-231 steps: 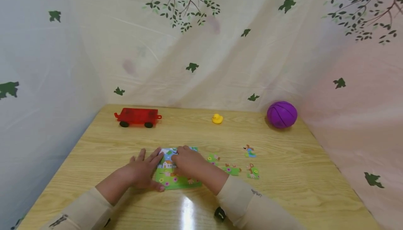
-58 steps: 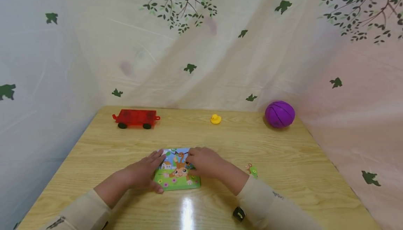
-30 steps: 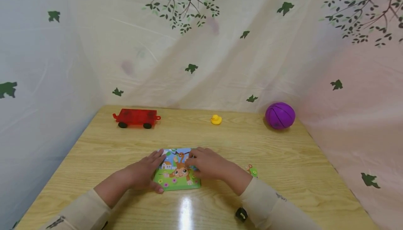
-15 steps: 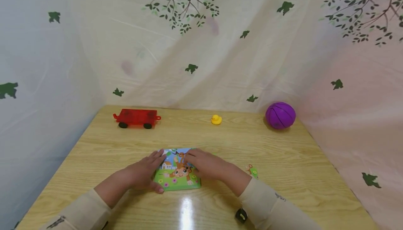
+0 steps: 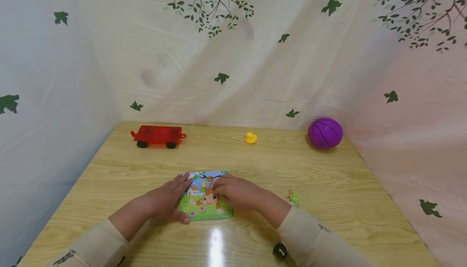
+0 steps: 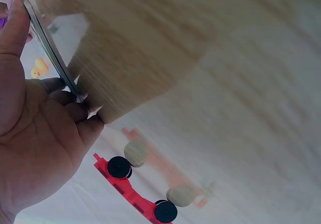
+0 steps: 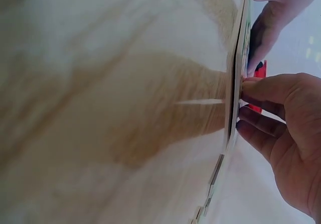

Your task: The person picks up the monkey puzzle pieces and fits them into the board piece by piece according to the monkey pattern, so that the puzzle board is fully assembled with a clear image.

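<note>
Head view, nearest you: a small black object with a pale mark shows beside your beige right sleeve, while your beige left sleeve comes in from the lower left over the light wood-grain table. Ahead of them lies the flat rectangular puzzle board, printed with a brown monkey, a small house and flowers on green. Your left hand spans the board's left side with fingers extended, thumb at the near corner and fingertips on the far part; the left wrist view shows it against the thin edge. Your right hand bends over the board's right part, fingertips touching it; even in the right wrist view, you cannot tell whether they pinch a piece or only press. Just beyond your right forearm lies a loose green puzzle piece with a yellow flower, apart from the board. Along the far edge, well apart from left to right, stand a red wagon with black wheels, a yellow toy duck and a purple ball with black lines. Behind them hangs a pale cloth backdrop with dark green shapes and leafy branches.
</note>
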`<act>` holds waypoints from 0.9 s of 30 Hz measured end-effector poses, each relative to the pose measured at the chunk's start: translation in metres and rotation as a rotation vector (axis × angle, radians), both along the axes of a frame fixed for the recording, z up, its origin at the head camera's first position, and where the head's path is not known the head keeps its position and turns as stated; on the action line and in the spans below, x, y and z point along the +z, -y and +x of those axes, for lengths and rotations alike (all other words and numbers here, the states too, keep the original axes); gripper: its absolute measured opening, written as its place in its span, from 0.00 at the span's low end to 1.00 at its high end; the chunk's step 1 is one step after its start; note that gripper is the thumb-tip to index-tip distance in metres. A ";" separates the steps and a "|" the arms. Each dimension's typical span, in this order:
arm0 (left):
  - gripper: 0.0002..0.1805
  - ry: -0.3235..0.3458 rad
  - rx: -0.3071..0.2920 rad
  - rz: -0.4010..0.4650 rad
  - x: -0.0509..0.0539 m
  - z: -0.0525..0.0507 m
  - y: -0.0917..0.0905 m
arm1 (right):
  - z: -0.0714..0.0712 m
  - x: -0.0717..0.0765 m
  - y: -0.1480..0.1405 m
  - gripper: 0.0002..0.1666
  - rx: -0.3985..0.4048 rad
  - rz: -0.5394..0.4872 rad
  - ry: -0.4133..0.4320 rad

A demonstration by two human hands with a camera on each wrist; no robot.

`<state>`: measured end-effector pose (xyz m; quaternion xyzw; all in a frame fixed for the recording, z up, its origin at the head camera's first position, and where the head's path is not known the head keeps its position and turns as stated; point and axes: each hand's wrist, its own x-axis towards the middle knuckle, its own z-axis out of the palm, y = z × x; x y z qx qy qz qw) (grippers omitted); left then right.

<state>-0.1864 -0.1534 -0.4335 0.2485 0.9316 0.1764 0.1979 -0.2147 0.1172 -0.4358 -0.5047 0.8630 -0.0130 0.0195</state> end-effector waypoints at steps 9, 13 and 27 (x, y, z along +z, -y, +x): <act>0.64 -0.003 -0.002 -0.001 0.001 0.000 0.000 | 0.002 0.000 -0.001 0.15 -0.001 -0.040 -0.012; 0.64 -0.004 0.004 -0.006 0.000 0.000 -0.001 | 0.003 0.002 -0.008 0.15 -0.062 -0.093 0.035; 0.65 -0.008 0.010 -0.008 -0.001 0.002 -0.001 | -0.006 0.011 -0.077 0.22 -0.462 -0.027 0.149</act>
